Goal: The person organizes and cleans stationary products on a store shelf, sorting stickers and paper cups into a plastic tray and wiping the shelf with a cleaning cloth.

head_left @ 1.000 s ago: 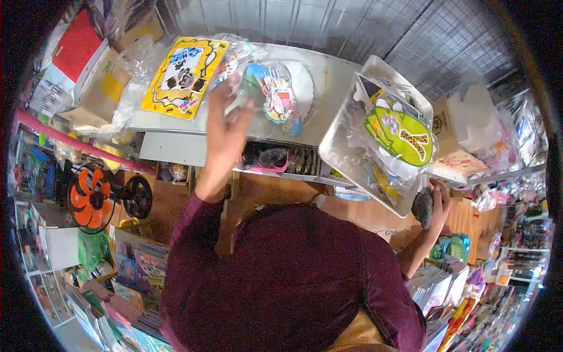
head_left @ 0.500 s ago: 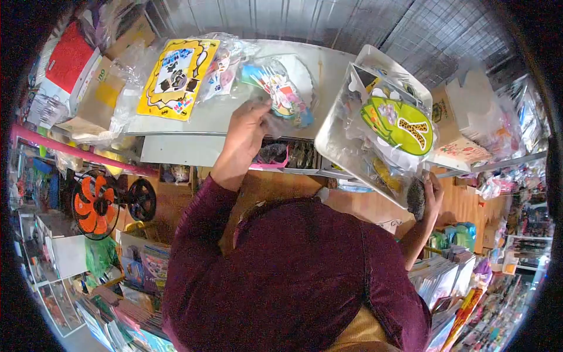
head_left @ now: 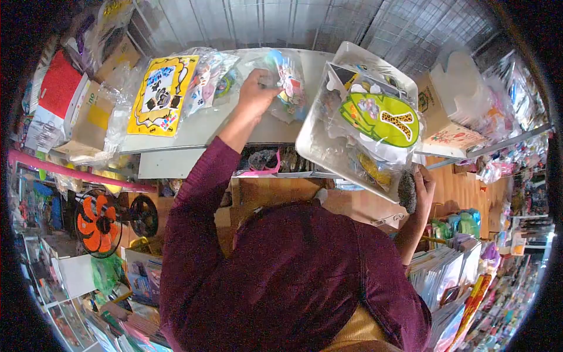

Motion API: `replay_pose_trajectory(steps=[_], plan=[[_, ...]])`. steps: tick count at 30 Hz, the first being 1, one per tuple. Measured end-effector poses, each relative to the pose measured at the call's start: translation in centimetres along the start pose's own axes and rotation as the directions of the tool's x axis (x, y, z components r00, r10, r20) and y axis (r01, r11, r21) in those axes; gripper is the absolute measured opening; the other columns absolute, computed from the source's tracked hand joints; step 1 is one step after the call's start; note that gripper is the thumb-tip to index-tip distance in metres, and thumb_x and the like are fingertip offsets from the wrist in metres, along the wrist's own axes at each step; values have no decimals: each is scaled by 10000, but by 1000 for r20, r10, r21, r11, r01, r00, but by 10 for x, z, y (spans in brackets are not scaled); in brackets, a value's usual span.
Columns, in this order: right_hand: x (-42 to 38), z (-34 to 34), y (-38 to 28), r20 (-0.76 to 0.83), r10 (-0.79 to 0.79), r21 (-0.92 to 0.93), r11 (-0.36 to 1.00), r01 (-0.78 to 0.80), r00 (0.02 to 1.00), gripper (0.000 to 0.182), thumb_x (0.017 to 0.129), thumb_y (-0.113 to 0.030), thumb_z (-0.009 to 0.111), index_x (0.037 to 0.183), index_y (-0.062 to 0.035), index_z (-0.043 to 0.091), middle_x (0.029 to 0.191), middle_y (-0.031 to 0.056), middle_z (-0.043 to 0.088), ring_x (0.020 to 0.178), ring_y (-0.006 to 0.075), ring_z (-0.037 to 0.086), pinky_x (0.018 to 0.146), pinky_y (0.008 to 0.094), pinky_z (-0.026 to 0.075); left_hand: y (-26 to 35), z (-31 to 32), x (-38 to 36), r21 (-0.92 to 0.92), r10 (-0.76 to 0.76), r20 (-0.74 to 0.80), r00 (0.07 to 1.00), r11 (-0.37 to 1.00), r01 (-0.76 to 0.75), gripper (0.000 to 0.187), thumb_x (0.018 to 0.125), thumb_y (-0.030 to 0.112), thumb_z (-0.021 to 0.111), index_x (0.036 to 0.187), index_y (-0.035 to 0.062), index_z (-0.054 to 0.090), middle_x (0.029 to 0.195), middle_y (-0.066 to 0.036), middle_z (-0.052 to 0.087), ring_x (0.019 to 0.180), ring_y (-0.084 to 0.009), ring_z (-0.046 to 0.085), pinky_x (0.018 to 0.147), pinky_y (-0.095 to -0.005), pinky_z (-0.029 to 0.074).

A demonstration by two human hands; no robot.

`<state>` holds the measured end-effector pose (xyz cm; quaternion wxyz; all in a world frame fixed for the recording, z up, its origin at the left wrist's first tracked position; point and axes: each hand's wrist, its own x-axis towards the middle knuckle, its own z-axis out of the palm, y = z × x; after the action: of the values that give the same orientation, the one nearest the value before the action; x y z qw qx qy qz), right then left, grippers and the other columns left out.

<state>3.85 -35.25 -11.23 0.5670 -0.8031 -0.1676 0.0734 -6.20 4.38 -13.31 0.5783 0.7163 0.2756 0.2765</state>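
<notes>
My left hand (head_left: 258,97) is over the white shelf top (head_left: 217,126), its thumb and fingers pinching the edge of a clear plastic packet (head_left: 290,85) with colourful cut-outs. My right hand (head_left: 423,190) grips a dark grey fuzzy item (head_left: 407,191) against the near right corner of a white tray (head_left: 311,141). Inside the tray lie several plastic packets and a green oval cut-out (head_left: 384,120) with a leopard-print letter. To the left of my left hand, a yellow-bordered sheet (head_left: 161,97) lies flat beside another bagged set of cut-outs (head_left: 208,82).
Cardboard boxes stand at the left (head_left: 88,120) and right (head_left: 448,111) of the shelf. An orange-bladed fan (head_left: 98,223) is at the lower left. Behind the shelf rises a metal grid wall (head_left: 434,29). Stacked packets (head_left: 448,273) fill the lower right.
The packet near my left hand now lies more upright and further from the bagged cut-outs beside it. The view has shifted, and the tray appears slightly further left.
</notes>
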Motion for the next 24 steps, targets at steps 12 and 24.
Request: replay_pose_trajectory(steps=[12, 24], plan=[[1, 2, 11, 25, -21, 112, 994, 19, 999, 302, 836, -231, 541, 913, 59, 573, 742, 25, 552, 694, 90, 458, 634, 227, 381, -18, 37, 35, 14, -16, -44, 999, 1000, 17, 453, 586, -55, 662, 1007, 1, 507, 841, -115, 575, 711, -188, 561, 583, -301, 459], [-3, 6, 1, -7, 34, 102, 994, -33, 999, 278, 838, -239, 536, 856, 32, 592, 673, 27, 544, 621, 89, 476, 563, 242, 384, 99, -40, 3, -88, 534, -120, 837, 834, -545, 320, 682, -146, 556, 982, -35, 540, 906, -80, 611, 808, -124, 579, 700, -215, 449]])
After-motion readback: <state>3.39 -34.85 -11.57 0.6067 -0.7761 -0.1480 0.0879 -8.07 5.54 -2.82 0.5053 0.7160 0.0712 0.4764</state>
